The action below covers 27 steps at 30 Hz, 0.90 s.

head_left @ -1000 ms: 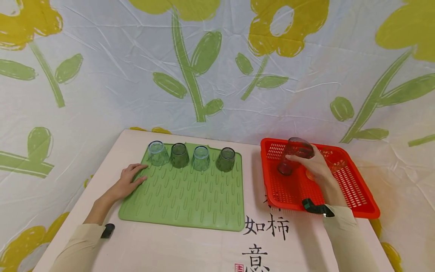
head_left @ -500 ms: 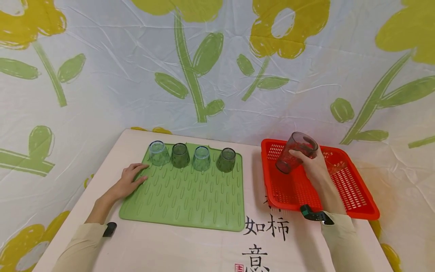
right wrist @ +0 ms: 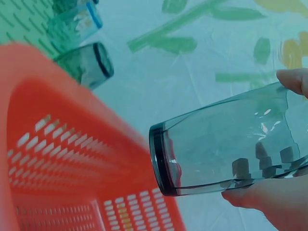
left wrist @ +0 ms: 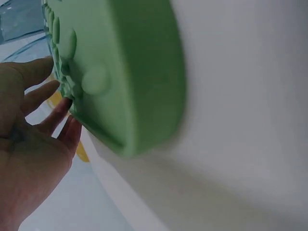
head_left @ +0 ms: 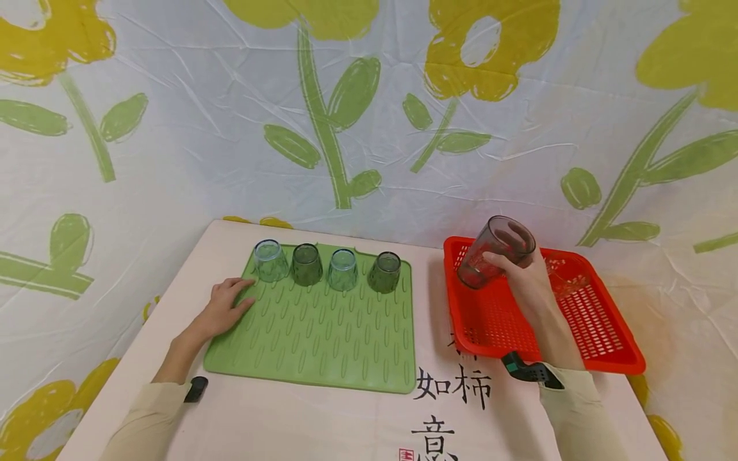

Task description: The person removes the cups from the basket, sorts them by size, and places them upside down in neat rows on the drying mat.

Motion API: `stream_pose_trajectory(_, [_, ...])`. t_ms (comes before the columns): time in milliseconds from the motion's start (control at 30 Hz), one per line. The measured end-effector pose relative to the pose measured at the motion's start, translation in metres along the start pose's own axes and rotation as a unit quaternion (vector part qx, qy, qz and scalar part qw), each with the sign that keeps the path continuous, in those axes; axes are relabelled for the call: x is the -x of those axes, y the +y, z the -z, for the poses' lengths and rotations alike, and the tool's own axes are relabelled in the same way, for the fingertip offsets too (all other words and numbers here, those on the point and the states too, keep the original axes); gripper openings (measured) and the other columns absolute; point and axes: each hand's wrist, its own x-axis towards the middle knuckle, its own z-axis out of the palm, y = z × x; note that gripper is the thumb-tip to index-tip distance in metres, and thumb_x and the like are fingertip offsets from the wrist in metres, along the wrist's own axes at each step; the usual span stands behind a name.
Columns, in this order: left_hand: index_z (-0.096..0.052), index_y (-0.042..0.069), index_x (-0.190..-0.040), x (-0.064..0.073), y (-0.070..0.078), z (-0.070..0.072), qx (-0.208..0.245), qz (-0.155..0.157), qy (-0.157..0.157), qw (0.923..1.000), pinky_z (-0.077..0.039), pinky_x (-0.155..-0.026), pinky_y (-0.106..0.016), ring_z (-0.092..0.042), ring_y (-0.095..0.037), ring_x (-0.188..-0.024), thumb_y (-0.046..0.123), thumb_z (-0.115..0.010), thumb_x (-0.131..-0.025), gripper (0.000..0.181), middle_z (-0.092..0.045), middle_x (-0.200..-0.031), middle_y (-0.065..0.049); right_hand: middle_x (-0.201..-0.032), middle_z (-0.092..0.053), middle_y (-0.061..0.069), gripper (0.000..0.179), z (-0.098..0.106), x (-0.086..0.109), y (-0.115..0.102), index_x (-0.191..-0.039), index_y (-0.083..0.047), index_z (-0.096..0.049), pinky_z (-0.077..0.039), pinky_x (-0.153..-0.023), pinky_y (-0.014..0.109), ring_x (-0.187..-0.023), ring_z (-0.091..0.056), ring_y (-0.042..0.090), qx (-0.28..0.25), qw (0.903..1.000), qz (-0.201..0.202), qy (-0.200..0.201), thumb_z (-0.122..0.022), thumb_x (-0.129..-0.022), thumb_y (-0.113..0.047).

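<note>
My right hand (head_left: 527, 275) grips a tall grey-tinted drinking glass (head_left: 487, 256), tilted over the red plastic basket (head_left: 614, 314). Thumb and fingers lie on opposite sides of it near its upper end. In the right wrist view the glass's thick dark base (right wrist: 161, 159) points away from the hand, beside the basket wall. My left hand (head_left: 227, 307) rests at the left edge of a green ridged drying mat (head_left: 323, 333), fingers relaxed. The left wrist view shows its fingertips (left wrist: 65, 103) right at the mat's edge.
Several shorter glasses stand in a row along the mat's back: a bluish one (head_left: 271, 261), a dark one (head_left: 307, 264), a light blue one (head_left: 343, 270) and another dark one (head_left: 384, 272). A clear glass-like thing (head_left: 567, 276) lies in the basket. A flowered cloth (head_left: 230, 128) hangs behind.
My right hand has raised the tall glass up from inside the basket and shifted it slightly left. The left hand has stayed at the mat's edge.
</note>
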Motion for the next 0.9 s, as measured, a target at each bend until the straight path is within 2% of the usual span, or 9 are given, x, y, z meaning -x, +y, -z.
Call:
stream_pose_trajectory(167, [-0.051, -0.014, -0.14, -0.002, 0.009, -0.002, -0.013, 0.024, 0.002, 0.9996, -0.03, -0.099, -0.065, -0.036, -0.054, -0.124, 0.005, -0.063, -0.102, 0.044, -0.048, -0.135, -0.04, -0.148, -0.05, 0.005, 0.067, -0.013, 0.002, 0.0, -0.155, -0.02, -0.036, -0.048, -0.1, 0.021, -0.133, -0.05, 0.02, 0.006, 0.9999, 0.004, -0.012, -0.066, -0.098, -0.001])
stream_pose_trajectory(267, [-0.051, -0.014, -0.14, -0.001, 0.014, -0.003, -0.012, 0.029, 0.01, 0.9994, -0.031, -0.099, -0.066, -0.035, -0.054, -0.123, 0.006, -0.063, -0.102, 0.044, -0.047, -0.135, -0.041, -0.147, -0.051, 0.006, 0.066, -0.022, 0.003, 0.003, -0.154, -0.019, -0.037, -0.046, -0.103, 0.022, -0.134, -0.051, 0.023, 0.004, 0.9998, 0.006, -0.017, -0.066, -0.098, -0.001])
stream_pose_trajectory(500, [-0.051, -0.016, -0.138, -0.005, 0.025, -0.006, 0.028, -0.004, 0.022, 0.9994, -0.031, -0.105, -0.067, -0.039, -0.057, -0.128, 0.002, -0.061, -0.102, 0.042, -0.05, -0.135, -0.04, -0.149, -0.051, 0.007, 0.068, -0.04, 0.005, 0.014, -0.155, -0.02, -0.037, -0.043, -0.109, 0.027, -0.135, -0.051, 0.023, 0.025, 0.9994, -0.01, -0.023, -0.069, -0.097, -0.006])
stream_pose_trajectory(600, [-0.051, -0.015, -0.139, -0.008, 0.031, -0.008, 0.048, -0.014, 0.024, 0.9985, -0.033, -0.106, -0.069, -0.042, -0.057, -0.129, 0.003, -0.06, -0.103, 0.041, -0.05, -0.136, -0.04, -0.152, -0.049, 0.01, 0.068, -0.048, 0.007, 0.021, -0.155, -0.02, -0.036, -0.046, -0.107, 0.027, -0.135, -0.051, 0.024, 0.014, 0.9993, -0.013, -0.031, -0.068, -0.097, -0.004])
stream_pose_trajectory(700, [-0.052, -0.015, -0.139, -0.011, 0.039, -0.012, 0.063, -0.025, 0.031, 0.9973, -0.04, -0.102, -0.067, -0.048, -0.055, -0.125, 0.003, -0.06, -0.103, 0.041, -0.052, -0.135, -0.038, -0.152, -0.047, 0.014, 0.067, -0.056, 0.008, 0.028, -0.154, -0.019, -0.037, -0.05, -0.102, 0.028, -0.135, -0.049, 0.029, -0.019, 0.999, -0.011, -0.04, -0.066, -0.097, 0.001])
stream_pose_trajectory(900, [-0.053, -0.014, -0.139, -0.015, 0.051, -0.019, 0.091, -0.041, 0.05, 0.9937, -0.049, -0.093, -0.062, -0.055, -0.049, -0.116, 0.001, -0.061, -0.103, 0.04, -0.056, -0.13, -0.033, -0.15, -0.048, 0.009, 0.07, -0.074, 0.009, 0.042, -0.154, -0.015, -0.036, -0.049, -0.104, 0.028, -0.137, -0.047, 0.032, -0.055, 0.9974, -0.013, -0.044, -0.064, -0.095, 0.008])
